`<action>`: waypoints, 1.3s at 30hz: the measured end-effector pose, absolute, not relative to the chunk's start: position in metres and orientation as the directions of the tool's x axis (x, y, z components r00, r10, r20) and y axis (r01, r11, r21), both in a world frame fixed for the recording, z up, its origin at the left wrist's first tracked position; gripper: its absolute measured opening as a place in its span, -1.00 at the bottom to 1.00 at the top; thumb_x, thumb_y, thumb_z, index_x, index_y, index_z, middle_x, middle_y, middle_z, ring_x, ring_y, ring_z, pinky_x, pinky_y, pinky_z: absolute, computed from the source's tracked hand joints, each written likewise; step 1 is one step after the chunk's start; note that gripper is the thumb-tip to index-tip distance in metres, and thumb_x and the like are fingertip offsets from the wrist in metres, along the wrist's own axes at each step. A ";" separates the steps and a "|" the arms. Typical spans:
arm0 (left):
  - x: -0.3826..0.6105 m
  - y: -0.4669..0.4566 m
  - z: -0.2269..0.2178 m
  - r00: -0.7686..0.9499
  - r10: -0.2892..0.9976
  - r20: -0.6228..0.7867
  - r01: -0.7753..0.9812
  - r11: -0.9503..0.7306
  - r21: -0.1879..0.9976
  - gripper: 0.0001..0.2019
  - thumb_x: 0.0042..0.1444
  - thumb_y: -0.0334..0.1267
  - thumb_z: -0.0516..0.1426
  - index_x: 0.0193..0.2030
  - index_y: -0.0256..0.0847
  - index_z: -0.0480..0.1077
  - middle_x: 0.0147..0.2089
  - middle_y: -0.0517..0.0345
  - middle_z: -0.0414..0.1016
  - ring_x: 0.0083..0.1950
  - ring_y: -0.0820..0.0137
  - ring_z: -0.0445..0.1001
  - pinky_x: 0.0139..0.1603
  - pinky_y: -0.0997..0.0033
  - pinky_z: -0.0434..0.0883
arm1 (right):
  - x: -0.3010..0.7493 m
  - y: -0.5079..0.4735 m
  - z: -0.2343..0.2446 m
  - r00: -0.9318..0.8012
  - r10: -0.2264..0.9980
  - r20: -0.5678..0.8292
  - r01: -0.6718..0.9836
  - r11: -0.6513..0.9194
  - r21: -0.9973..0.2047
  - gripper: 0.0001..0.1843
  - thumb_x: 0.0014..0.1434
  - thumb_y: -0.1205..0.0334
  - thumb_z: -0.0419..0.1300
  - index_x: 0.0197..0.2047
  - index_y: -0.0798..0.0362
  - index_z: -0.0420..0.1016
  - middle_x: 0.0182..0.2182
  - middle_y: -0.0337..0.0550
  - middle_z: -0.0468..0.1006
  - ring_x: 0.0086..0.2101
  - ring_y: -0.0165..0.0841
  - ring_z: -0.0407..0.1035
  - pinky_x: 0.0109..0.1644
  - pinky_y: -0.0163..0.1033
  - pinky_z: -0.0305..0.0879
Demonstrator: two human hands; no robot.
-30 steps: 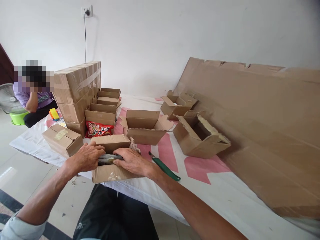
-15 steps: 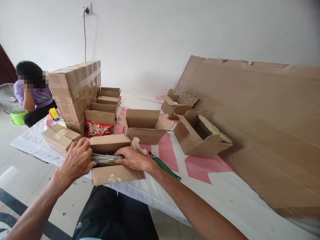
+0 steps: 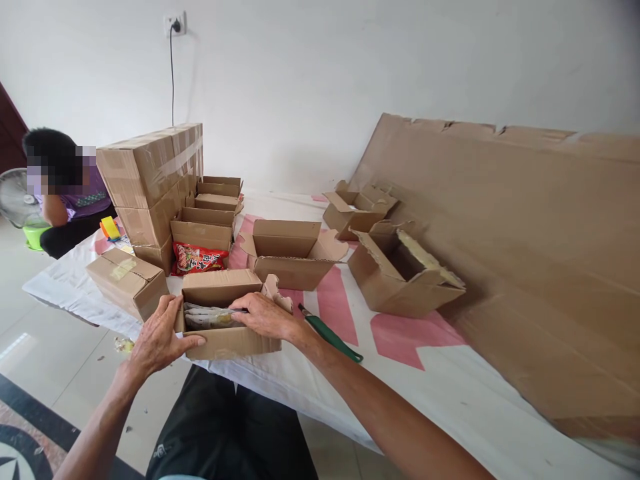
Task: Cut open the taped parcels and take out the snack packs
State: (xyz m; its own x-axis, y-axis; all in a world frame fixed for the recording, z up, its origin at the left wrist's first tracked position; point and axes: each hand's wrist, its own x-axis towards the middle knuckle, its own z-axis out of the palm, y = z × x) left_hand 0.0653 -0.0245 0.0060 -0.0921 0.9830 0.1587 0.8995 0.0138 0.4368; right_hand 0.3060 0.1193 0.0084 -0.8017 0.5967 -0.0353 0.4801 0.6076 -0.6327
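An open cardboard box (image 3: 235, 345) stands at the near edge of the table, with flat clear plastic packets (image 3: 207, 316) lying inside. My left hand (image 3: 159, 337) grips its left end, thumb along the front wall and fingers at the side. Inside the right part of the box, my right hand (image 3: 263, 316) has its fingers closed at the end of the packets; a small dark bit shows by the fingertips, too little to name. Just behind the box lies a red printed food packet (image 3: 199, 259). A green-handled cutter (image 3: 333, 338) rests to the right of my right hand.
A taped closed box (image 3: 125, 277) sits left of my left hand, before stacked sealed boxes (image 3: 150, 177). Open boxes (image 3: 287, 272) stand behind and to the right. A large cardboard sheet (image 3: 500, 267) leans at right. A person (image 3: 75, 193) sits at far left beside a fan.
My left hand has shifted from curling over the left end to lying around its corner, thumb now outside. The front flap sits higher and closer in. My right hand stays at the packets.
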 end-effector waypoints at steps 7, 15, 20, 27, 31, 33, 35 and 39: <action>0.065 -0.022 0.011 -0.060 0.987 0.148 0.906 -0.008 0.423 -0.19 0.12 0.13 0.39 0.42 -0.10 0.26 0.47 -0.21 0.27 0.45 -0.13 0.39 0.41 -0.23 0.42 | 0.306 0.120 0.005 -0.794 0.607 -0.029 0.475 0.591 -0.652 -0.76 0.31 0.28 0.18 -0.19 0.04 0.73 -0.21 -0.11 0.75 -0.21 -0.26 0.51 -0.11 -0.20 0.23; 0.067 -0.020 0.024 -0.026 0.997 0.069 0.931 -0.001 0.366 -0.20 0.16 0.14 0.34 0.43 -0.17 0.26 0.52 -0.33 0.21 0.47 -0.23 0.35 0.35 -0.35 0.42 | 0.300 0.118 0.009 -0.799 0.602 -0.007 0.492 0.646 -0.584 -0.61 0.32 0.35 0.13 -0.55 0.05 0.49 -0.54 -0.26 0.49 -0.42 -0.38 0.28 -0.22 -0.21 0.08; 0.066 -0.019 0.024 -0.016 0.997 0.078 0.925 -0.015 0.380 -0.18 0.14 0.24 0.33 0.41 -0.17 0.27 0.50 -0.33 0.22 0.43 -0.23 0.39 0.32 -0.33 0.44 | 0.309 0.116 0.014 -0.760 0.648 0.049 0.466 0.597 -0.653 -0.67 0.32 0.31 0.10 -0.43 0.04 0.61 -0.43 -0.21 0.58 -0.36 -0.35 0.35 -0.20 -0.22 0.13; 0.058 -0.017 0.021 -0.002 0.989 0.149 0.918 -0.057 0.392 -0.27 0.08 0.23 0.37 0.28 -0.10 0.38 0.41 -0.19 0.35 0.34 -0.14 0.48 0.27 -0.20 0.50 | 0.327 0.121 0.038 -0.696 0.697 0.169 0.362 0.545 -0.756 -0.64 0.35 0.06 0.14 -0.38 0.02 0.62 -0.52 -0.28 0.45 -0.40 -0.35 0.29 -0.23 -0.25 0.20; 0.056 -0.015 0.029 -0.002 0.990 0.144 0.925 -0.052 0.375 -0.29 0.08 0.19 0.38 0.29 -0.07 0.39 0.38 -0.15 0.42 0.36 -0.12 0.47 0.29 -0.18 0.47 | 0.332 0.125 0.053 -0.687 0.689 0.231 0.255 0.526 -0.811 -0.58 0.29 -0.01 0.12 -0.54 0.02 0.37 -0.57 -0.32 0.24 -0.47 -0.41 0.10 -0.36 -0.26 0.04; 0.055 -0.014 0.036 -0.012 0.989 0.146 0.922 -0.046 0.384 -0.29 0.10 0.15 0.38 0.31 -0.07 0.37 0.35 -0.15 0.47 0.36 -0.14 0.47 0.30 -0.22 0.45 | 0.332 0.128 0.060 -0.684 0.690 0.239 0.225 0.511 -0.830 -0.58 0.25 -0.04 0.12 -0.55 0.00 0.27 -0.57 -0.33 0.16 -0.47 -0.42 0.04 -0.38 -0.25 -0.02; 0.054 -0.010 0.045 -0.023 0.985 0.171 0.902 -0.053 0.428 -0.28 0.10 0.11 0.39 0.34 -0.08 0.36 0.34 -0.16 0.50 0.38 -0.15 0.46 0.34 -0.25 0.42 | 0.332 0.132 0.066 -0.674 0.697 0.243 0.212 0.498 -0.841 -0.58 0.23 -0.07 0.12 -0.55 0.00 0.24 -0.56 -0.33 0.13 -0.47 -0.43 0.02 -0.38 -0.26 -0.03; 0.049 0.007 0.061 -0.045 0.978 0.204 0.762 -0.099 0.640 -0.21 0.04 0.09 0.42 0.37 -0.11 0.37 0.34 -0.17 0.54 0.38 -0.14 0.48 0.39 -0.20 0.41 | 0.329 0.140 0.078 -0.645 0.714 0.271 0.180 0.487 -0.855 -0.54 0.22 -0.15 0.17 -0.53 0.01 0.33 -0.55 -0.32 0.16 -0.46 -0.44 0.01 -0.40 -0.27 -0.03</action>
State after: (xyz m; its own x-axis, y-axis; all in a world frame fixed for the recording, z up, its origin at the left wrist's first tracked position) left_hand 0.0487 0.0072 0.0613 -0.0446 0.9780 0.2038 0.7618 -0.0987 0.6403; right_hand 0.3295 0.1400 0.0779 -0.6453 0.7141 0.2715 0.1796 0.4872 -0.8546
